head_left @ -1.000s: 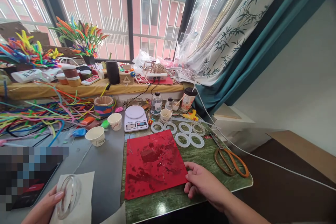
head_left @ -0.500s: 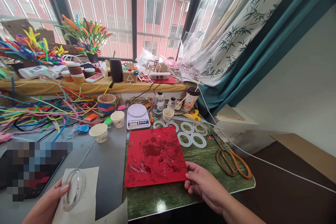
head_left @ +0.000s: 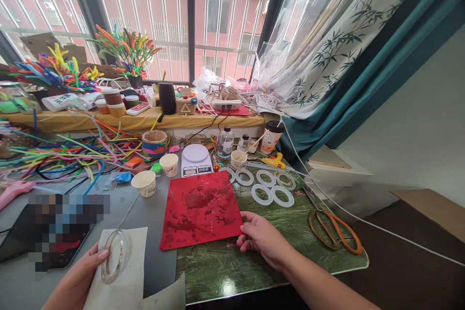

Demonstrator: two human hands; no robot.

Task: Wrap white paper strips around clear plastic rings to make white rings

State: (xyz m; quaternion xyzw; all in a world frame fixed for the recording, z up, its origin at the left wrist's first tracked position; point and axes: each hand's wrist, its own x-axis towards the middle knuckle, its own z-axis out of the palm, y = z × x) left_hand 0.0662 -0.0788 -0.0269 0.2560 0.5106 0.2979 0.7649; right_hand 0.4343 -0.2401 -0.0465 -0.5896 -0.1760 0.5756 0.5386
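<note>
My left hand (head_left: 85,271) pinches a clear ring (head_left: 115,257) at its left side, over a sheet of white paper (head_left: 136,271). With thumb and fingers, my right hand (head_left: 259,237) grips the right edge of a red square sheet (head_left: 218,203), which is blotched with dark wet patches. The sheet lies tilted over the seam of the grey and green table surfaces, just in front of a white kitchen scale (head_left: 195,153). To its right lie several translucent white rings (head_left: 282,196).
Orange-handled scissors (head_left: 341,232) lie at the right edge. Paper cups (head_left: 144,184), a bottle (head_left: 225,143), a yellow glue gun (head_left: 275,161) and a lidded drink cup (head_left: 271,138) stand farther back. Colourful pipe cleaners (head_left: 72,150) and a pixelated tablet (head_left: 65,232) are at left.
My right hand has moved the red sheet left and slightly up, over the scale's front edge. The view has shifted a little, and my left hand still holds the ring.
</note>
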